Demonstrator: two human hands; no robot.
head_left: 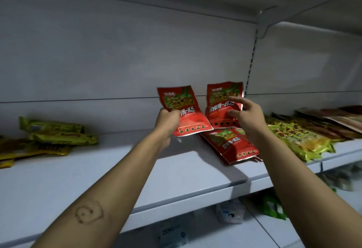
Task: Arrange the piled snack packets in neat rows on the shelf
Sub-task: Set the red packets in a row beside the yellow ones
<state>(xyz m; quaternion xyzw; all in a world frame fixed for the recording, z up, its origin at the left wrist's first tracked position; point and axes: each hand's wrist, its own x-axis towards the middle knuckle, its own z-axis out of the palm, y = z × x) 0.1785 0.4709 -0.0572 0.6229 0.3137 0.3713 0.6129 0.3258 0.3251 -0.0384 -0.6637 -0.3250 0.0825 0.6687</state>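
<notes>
Gripping a red snack packet [186, 118] upright, the left hand [168, 119] holds it just left of a second red packet [219, 99] leaning on the back panel [117, 61]. The right hand [247, 115] hovers at that one, fingers spread and empty. Row-building looks underway; next, the held packet needs seating on the shelf [98, 169] alongside.

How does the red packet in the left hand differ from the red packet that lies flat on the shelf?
The held red packet stands upright and seems lifted off the shelf; the flat red packet lies face up on it. The left hand grips the held red packet at its left edge; no hand holds the flat red packet. Both are red with the same green picture and white lettering.
</notes>
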